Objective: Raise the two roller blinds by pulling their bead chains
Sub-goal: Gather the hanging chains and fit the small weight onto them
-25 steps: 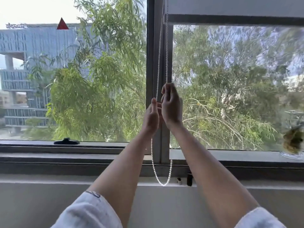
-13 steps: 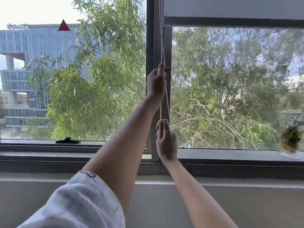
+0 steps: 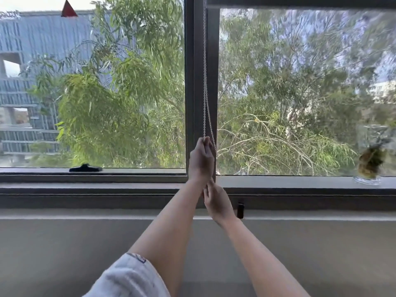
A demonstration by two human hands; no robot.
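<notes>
A white bead chain (image 3: 205,82) hangs down the dark centre post of the window. My left hand (image 3: 201,161) is closed around the chain just above the sill. My right hand (image 3: 217,202) sits right below it, fingers pinched on the same chain, whose lower loop is hidden behind both hands. The right roller blind (image 3: 300,1) shows only as a thin dark bottom bar along the top edge of the right pane. No blind is visible over the left pane.
A glass vase with a plant (image 3: 370,155) stands on the sill at the far right. A black window handle (image 3: 85,168) lies on the left pane's lower frame. A small black chain holder (image 3: 240,210) is fixed below the sill, next to my right hand.
My left hand has pulled the chain down from high on the post to just above the sill. My right hand has dropped lower. The right blind's bottom bar has risen to the top edge.
</notes>
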